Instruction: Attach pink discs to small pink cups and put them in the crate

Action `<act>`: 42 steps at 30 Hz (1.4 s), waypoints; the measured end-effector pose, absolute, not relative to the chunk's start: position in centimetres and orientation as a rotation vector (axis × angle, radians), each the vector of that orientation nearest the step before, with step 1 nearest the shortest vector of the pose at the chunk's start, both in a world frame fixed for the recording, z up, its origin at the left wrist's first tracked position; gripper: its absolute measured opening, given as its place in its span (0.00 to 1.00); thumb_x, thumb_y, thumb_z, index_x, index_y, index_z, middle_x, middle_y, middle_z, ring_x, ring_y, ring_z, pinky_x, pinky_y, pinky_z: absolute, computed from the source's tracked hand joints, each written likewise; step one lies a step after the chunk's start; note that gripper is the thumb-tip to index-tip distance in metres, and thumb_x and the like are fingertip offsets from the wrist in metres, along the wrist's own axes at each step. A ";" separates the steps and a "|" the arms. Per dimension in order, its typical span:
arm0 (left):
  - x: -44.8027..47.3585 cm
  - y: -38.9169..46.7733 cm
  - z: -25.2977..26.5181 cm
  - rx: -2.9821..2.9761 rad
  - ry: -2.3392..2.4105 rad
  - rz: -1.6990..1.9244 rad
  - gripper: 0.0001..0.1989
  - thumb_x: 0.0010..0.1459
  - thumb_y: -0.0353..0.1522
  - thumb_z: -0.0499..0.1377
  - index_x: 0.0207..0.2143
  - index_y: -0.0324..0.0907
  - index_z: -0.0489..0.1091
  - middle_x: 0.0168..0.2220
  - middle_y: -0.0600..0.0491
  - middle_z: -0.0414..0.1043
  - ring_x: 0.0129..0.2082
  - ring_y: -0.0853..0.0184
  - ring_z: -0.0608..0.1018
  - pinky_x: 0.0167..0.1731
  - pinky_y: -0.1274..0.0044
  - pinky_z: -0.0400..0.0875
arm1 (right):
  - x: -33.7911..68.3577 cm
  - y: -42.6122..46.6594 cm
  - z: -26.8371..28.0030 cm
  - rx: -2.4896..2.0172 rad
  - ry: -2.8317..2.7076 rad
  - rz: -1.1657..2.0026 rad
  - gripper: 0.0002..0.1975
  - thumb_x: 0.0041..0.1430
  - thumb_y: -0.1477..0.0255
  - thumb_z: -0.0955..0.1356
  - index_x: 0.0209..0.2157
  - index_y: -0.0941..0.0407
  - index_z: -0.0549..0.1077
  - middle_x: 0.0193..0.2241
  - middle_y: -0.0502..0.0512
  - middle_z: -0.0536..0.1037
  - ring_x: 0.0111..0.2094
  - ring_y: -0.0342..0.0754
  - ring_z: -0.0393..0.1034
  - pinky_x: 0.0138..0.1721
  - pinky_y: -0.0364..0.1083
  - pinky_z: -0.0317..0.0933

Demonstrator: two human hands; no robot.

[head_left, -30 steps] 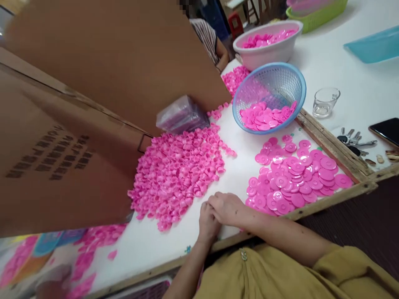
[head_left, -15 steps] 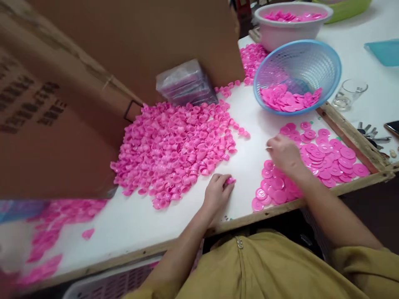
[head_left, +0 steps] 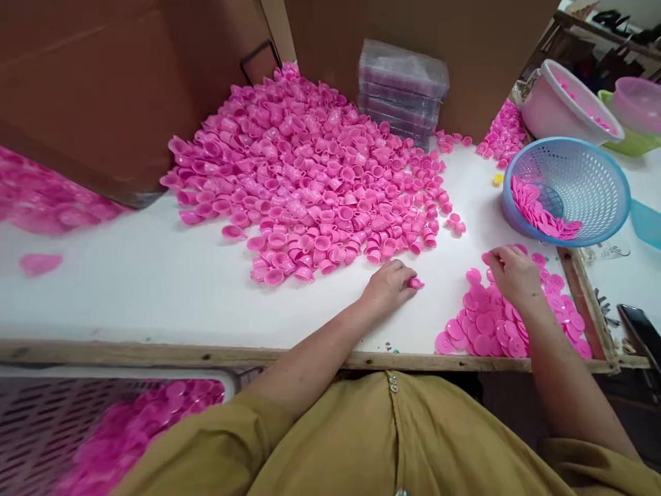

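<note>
Near centre, cup (head_left: 416, 283) is gripped by left hand (head_left: 388, 286); lower right, discs (head_left: 484, 324) are touched by right hand (head_left: 511, 272), grasp unclear. Picking step, seemingly; one disc must be singled out.

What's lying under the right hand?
Pink discs spread under and around the right hand, overlapping on the table. Those directly beneath the palm and wrist are covered, so their number and arrangement can't be seen.

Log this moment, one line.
left hand: holding pink piece | right hand: at saucer pile, grip unclear | cup pile: beyond left hand | blue basket: saucers inside
</note>
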State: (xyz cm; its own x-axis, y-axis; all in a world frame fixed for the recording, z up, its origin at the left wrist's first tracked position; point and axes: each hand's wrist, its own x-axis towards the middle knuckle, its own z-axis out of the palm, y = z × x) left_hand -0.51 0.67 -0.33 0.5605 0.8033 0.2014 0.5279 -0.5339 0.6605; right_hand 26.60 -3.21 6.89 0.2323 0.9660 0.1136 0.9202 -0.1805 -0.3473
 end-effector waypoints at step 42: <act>-1.0 2.1 0.4 2.180 1.049 0.537 0.11 0.54 0.39 0.63 0.27 0.40 0.72 0.27 0.54 0.70 0.27 0.70 0.71 0.26 0.78 0.60 | 16.7 0.4 4.1 -1.818 -1.105 1.774 0.20 0.45 0.62 0.76 0.25 0.56 0.63 0.13 0.46 0.73 0.12 0.42 0.68 0.10 0.36 0.53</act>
State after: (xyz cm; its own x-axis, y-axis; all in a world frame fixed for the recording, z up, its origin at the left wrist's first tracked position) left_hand -1.03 2.08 0.40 0.5957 0.7992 0.0801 0.5323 -0.4675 0.7057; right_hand 16.75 0.36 4.05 -0.0995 0.7382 -0.6672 0.2734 -0.6244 -0.7317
